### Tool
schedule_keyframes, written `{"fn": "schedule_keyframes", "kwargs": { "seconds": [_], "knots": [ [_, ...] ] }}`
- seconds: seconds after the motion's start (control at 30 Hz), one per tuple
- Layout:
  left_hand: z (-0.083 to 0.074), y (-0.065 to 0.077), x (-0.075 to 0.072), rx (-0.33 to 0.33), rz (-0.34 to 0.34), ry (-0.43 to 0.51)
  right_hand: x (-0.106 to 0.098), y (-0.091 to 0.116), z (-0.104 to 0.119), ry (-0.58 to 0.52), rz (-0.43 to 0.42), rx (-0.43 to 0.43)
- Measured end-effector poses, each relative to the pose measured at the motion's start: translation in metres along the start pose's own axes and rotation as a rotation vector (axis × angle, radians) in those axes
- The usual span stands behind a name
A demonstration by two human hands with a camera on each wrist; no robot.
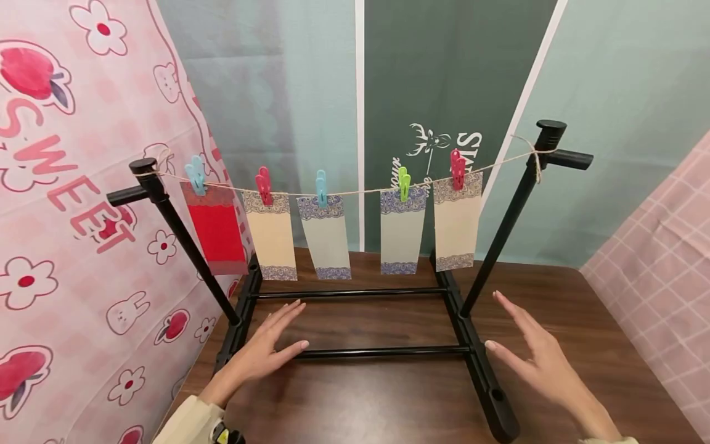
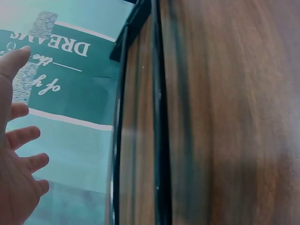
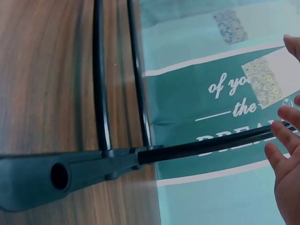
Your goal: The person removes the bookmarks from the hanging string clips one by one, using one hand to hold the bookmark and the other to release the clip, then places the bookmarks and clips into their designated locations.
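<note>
My left hand (image 1: pixel 263 351) hovers with spread fingers by the left side of a black rack (image 1: pixel 388 353), holding nothing. On the other side my right hand (image 1: pixel 538 357) is also empty, its thumb and fingers apart, near the right post. A twine line (image 1: pixel 360 192) runs between the two posts. From it hang a red card (image 1: pixel 219 231), a cream card (image 1: pixel 272 237), a pale blue-grey card (image 1: pixel 327 237), a second pale card (image 1: pixel 400 234) and another cream card (image 1: pixel 457 222). Each is clipped by a clothespin: blue (image 1: pixel 196 175), red (image 1: pixel 264 185), blue (image 1: pixel 321 188), green (image 1: pixel 404 184), red (image 1: pixel 457 169).
The rack stands on a dark wooden table (image 1: pixel 366 401). A pink patterned cloth (image 1: pixel 94 246) hangs at the left, a green and teal cloth (image 1: pixel 444 74) behind, and a pink checked cloth (image 1: pixel 665 265) at the right. A dark device sits at my left cuff (image 1: pixel 191 422).
</note>
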State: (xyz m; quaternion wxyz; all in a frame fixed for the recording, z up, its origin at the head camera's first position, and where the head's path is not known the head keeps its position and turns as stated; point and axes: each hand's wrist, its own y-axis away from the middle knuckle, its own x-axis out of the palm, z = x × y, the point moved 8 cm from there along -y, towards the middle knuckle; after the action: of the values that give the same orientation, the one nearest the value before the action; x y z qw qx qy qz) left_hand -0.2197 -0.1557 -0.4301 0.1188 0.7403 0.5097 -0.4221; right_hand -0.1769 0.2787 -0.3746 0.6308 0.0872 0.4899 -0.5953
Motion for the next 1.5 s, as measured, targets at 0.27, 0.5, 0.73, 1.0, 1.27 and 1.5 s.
{"fn": "schedule_keyframes", "kwargs": {
  "seconds": [0.27,0.5,0.73,1.0,1.27,1.5],
  "knots": [
    [-0.013,-0.005,-0.01,0.022,-0.019,0.042,-0.014,-0.011,0.0,-0.118,-0.073,-0.011],
    [-0.024,-0.01,-0.013,0.045,-0.005,0.066,-0.021,-0.018,-0.006,-0.211,-0.139,0.046],
    [-0.035,-0.018,-0.023,0.082,-0.064,0.088,-0.028,-0.025,-0.004,-0.277,-0.214,0.081],
    [-0.051,-0.026,-0.035,0.094,-0.089,0.082,-0.027,-0.033,-0.005,-0.264,-0.254,0.149],
    [-0.069,-0.03,-0.047,0.133,-0.113,0.086,-0.028,-0.034,-0.013,-0.23,-0.261,0.218],
    [-0.089,-0.042,-0.062,0.226,-0.178,0.123,-0.026,-0.039,-0.014,-0.265,-0.257,0.202]
  ]
}}
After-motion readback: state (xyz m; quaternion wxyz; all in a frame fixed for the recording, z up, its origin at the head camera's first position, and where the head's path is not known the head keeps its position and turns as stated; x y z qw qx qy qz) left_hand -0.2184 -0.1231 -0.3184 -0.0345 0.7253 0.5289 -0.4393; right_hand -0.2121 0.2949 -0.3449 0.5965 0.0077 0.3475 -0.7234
